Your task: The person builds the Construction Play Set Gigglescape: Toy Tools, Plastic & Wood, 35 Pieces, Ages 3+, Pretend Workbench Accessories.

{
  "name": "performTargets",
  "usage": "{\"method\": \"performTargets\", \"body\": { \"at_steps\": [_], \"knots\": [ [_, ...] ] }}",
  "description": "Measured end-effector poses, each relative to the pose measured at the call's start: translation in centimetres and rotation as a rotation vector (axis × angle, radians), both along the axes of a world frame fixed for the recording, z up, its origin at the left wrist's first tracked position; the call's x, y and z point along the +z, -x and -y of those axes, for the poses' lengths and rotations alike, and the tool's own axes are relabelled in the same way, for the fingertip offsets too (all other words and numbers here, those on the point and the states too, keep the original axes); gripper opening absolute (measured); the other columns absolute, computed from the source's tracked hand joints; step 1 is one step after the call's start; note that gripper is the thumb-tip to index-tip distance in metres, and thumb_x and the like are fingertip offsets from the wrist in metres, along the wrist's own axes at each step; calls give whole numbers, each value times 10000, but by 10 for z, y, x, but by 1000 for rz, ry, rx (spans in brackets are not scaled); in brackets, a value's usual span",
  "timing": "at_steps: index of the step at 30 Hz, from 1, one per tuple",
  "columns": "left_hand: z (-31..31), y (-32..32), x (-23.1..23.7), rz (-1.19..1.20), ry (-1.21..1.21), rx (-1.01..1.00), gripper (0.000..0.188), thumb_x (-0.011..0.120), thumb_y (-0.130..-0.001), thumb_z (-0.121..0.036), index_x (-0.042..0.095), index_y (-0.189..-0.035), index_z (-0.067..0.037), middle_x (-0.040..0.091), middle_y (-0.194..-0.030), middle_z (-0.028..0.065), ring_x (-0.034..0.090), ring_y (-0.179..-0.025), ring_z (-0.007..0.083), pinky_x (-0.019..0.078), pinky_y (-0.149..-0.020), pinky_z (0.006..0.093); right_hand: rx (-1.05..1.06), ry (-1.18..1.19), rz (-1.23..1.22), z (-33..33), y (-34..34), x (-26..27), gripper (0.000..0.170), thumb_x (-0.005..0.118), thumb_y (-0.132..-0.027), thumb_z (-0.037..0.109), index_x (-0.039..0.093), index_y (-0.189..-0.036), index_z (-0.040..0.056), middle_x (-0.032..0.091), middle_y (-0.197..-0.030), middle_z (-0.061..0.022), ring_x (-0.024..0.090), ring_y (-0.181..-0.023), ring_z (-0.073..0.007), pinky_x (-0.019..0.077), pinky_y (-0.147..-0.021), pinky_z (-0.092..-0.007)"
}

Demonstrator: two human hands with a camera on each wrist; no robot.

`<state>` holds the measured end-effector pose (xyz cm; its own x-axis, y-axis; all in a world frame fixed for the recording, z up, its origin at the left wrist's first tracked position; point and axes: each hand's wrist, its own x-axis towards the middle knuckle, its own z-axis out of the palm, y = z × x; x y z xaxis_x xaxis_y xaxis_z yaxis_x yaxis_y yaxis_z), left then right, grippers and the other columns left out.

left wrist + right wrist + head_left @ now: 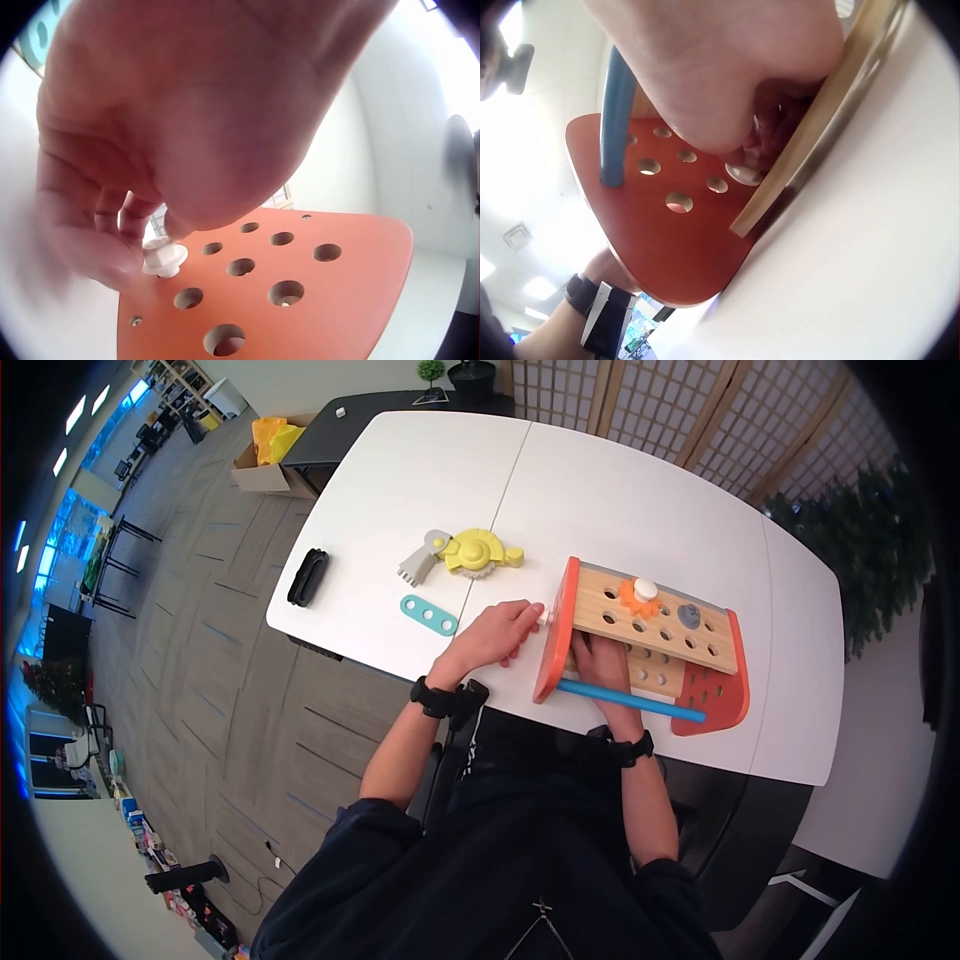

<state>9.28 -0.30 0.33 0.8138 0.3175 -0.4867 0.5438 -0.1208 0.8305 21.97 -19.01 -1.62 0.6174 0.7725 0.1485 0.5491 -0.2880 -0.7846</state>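
A toy toolbox has red-orange end panels (557, 630), perforated wooden boards (690, 645) and a blue bar handle (630, 702). Outside the near-left panel, my left hand (497, 632) pinches a white plastic toy bolt (163, 257) close against the holed face. My right hand (603, 663) reaches inside the box under the upper board. There its curled fingers hold a round white piece (744, 174) by the inner face of the same panel; the fingertips are partly hidden. On the upper board sit an orange gear (638, 600) with a white knob (646, 590) and a grey piece (690, 616).
On the white table (430, 470), left of the toolbox, lie a yellow-and-grey toy saw assembly (472, 552) and a teal strip with three holes (428, 615). A black case (308, 577) lies near the left table edge. A folding screen (690, 410) stands behind.
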Motion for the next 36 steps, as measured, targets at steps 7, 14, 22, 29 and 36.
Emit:
{"method": "performTargets", "body": {
  "at_steps": [7, 14, 22, 29, 36],
  "knots": [
    [11, 11, 18, 190, 27, 64, 411, 507, -1144, -383, 652, -1145, 2, 592, -795, 26, 618, -639, 104, 548, -525, 284, -25, -25, 40, -1, 0, -4, 272, 652, -1036, 168, 711, -1220, -23, 739, -1144, -258, 686, -1079, -475, 544, -929, -506],
    [0, -8, 16, -68, -53, -19, 326, 551, -1135, -330, 608, -1243, -28, 599, -818, 19, 626, -650, 93, 552, -526, 268, -20, -36, 37, -1, -1, -5, 262, 649, -1037, 169, 714, -1209, -18, 737, -1137, -259, 685, -1076, -476, 544, -921, -512],
    [5, 5, 19, 204, 44, 81, 314, 591, -1107, -303, 626, -1205, -7, 693, -920, 86, 696, -689, 133, 603, -579, 295, -23, -39, 15, -1, 1, -1, 266, 647, -1040, 179, 712, -1208, -16, 740, -1120, -252, 690, -1061, -473, 542, -909, -510],
    [10, -4, -3, 243, 70, 199, 222, 634, -1095, -212, 672, -1197, -19, 715, -1015, 53, 718, -855, 114, 624, -697, 279, -25, -38, 19, -1, -1, -7, 277, 644, -1042, 184, 707, -1219, -20, 740, -1133, -255, 690, -1073, -470, 538, -926, -508],
    [17, -2, -31, 657, -84, 214, 184, 694, -1038, -121, 700, -1174, 2, 748, -1041, 85, 740, -934, 190, 608, -881, 341, -25, -31, -9, 0, -1, -4, 284, 646, -1042, 179, 701, -1231, -25, 734, -1158, -260, 678, -1105, -475, 534, -946, -509]
  ]
}}
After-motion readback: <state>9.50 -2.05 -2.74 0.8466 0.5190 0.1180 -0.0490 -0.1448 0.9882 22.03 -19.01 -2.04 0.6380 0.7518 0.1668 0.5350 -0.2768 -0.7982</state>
